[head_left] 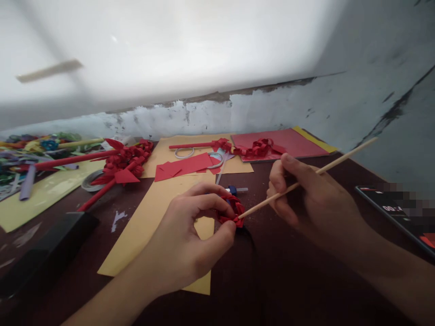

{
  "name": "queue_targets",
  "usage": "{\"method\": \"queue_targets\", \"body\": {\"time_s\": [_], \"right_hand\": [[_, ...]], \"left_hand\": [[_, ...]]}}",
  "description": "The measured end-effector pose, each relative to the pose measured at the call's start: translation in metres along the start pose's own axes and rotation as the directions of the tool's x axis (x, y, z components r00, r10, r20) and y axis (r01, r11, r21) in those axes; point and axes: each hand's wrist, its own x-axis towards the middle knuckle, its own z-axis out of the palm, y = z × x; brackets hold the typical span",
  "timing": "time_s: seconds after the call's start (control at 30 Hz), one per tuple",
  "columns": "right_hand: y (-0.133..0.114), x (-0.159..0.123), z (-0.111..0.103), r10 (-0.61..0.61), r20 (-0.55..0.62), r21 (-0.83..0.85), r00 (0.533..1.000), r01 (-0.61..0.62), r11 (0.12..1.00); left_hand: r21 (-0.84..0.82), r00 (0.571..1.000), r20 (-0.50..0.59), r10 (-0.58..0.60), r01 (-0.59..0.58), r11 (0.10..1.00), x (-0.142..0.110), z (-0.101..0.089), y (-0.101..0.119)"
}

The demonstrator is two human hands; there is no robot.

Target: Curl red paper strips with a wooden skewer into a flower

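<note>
Between the thumb and fingers of my left hand [193, 235] is a small red folded-paper piece [239, 209], partly hidden by those fingers. My right hand [306, 199] grips a thin wooden stick [343, 157] that slants down to the left. The stick's lower tip meets the red paper piece, but I cannot tell whether it goes in or only touches. Just behind the left fingers lies a blue glue gun [232, 189] with a clear stick, mostly covered. Yellow paper [142, 240] lies under and beside my left hand.
Red paper flowers on red stems [124, 165] lie at the left, near a heap of coloured paper scraps [20, 154]. Red paper strips [185, 166], a tape roll [184, 153] and a red folder [288, 140] are at the back. A black box [50, 249] sits front left, a phone [390, 213] right.
</note>
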Motion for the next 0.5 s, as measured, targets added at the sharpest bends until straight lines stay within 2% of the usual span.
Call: {"method": "queue_targets", "body": {"time_s": [0.2,0.3,0.43,0.5], "right_hand": [[-0.0001,-0.0011,0.0005,0.008,-0.011,-0.038,1.0,-0.009,0.999],[-0.0007,0.0006,0.001,-0.008,-0.04,-0.001,0.999,0.008,1.0],[-0.0042,0.0013,0.0031,-0.148,-0.145,0.075,0.978,0.159,0.984],[-0.0071,-0.005,0.0045,-0.274,-0.207,0.013,0.939,0.282,0.959]], "left_hand": [[-0.027,1.0,0.008,-0.016,0.017,1.0,-0.001,-0.001,-0.0025],[-0.067,0.999,0.005,-0.032,0.033,0.997,-0.0008,-0.0006,-0.0026],[-0.119,0.998,-0.034,-0.045,0.041,0.992,0.0022,-0.0002,-0.0023],[-0.15,0.997,-0.038,-0.064,0.057,0.987,0.0043,-0.0003,-0.0026]]}}
